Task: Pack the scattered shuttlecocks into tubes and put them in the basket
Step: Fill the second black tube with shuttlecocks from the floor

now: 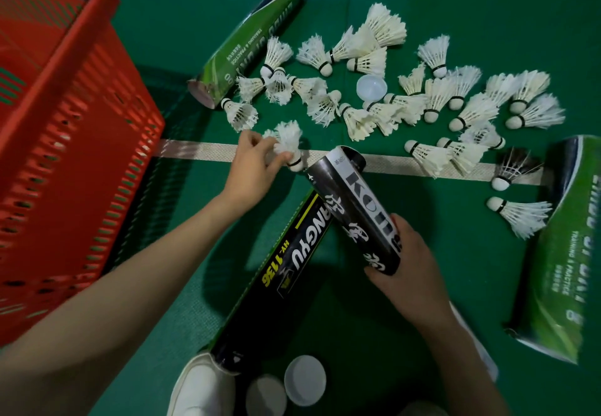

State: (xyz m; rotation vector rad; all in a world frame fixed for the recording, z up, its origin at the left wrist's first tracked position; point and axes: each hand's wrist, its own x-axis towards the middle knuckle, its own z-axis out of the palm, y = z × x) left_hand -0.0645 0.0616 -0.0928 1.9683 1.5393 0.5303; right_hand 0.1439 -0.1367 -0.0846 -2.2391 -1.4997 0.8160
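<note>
My left hand [252, 163] pinches a white shuttlecock [287, 141], cork end down, just left of the open mouth of a black tube [354, 201]. My right hand [406, 259] grips that tube near its lower end and tilts it up off the floor. Several white shuttlecocks [390, 103] lie scattered on the green floor beyond, and one black shuttlecock [512, 168] lies at the right. A black and yellow tube [279, 282] lies under the held tube. The red basket [65, 142] stands at the left.
Two green tubes lie on the floor, one at the top centre [253, 38] and one at the right edge [562, 246]. White tube caps [304, 380] sit near my shoe [201, 383] at the bottom, another cap [370, 87] among the shuttlecocks. A white court line [201, 150] crosses the floor.
</note>
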